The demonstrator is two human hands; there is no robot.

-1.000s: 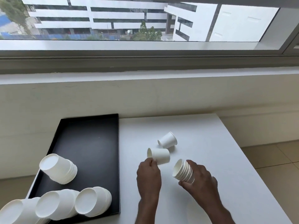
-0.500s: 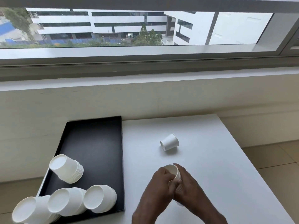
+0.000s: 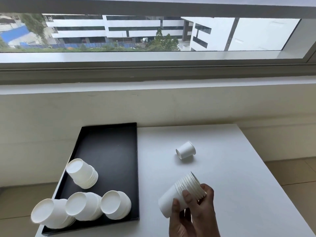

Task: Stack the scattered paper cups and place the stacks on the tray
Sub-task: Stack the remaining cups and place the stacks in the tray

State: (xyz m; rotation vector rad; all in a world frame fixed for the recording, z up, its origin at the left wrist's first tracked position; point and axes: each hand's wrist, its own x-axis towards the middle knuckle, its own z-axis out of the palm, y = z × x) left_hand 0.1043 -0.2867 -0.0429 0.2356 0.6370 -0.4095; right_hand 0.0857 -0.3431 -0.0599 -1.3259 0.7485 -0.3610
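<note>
Low at the near edge of the smooth white table (image 3: pixel 239 168), one hand (image 3: pixel 193 218) is wrapped around a stack of paper cups (image 3: pixel 181 194), with its fingers (image 3: pixel 187 196) curled over the ribbed band of nested rims and its thumb on the plain tapered side. Which hand this is cannot be told with certainty; it looks like the right one, and no second hand shows clearly. The stack is held tilted above the table, bases toward the lower left and open mouths toward the upper right. Farther back, a single cup (image 3: pixel 186 150) lies on its side, well apart from the held stack, its flat round base facing left. Left of the bare tabletop sits a flat rectangular black tray (image 3: pixel 109 147) with a low rim. Four stacks rest upside down on its near half: one (image 3: pixel 82 175) behind a row of three (image 3: pixel 51 213) (image 3: pixel 83 206) (image 3: pixel 116 204), their round bottoms up.
</note>
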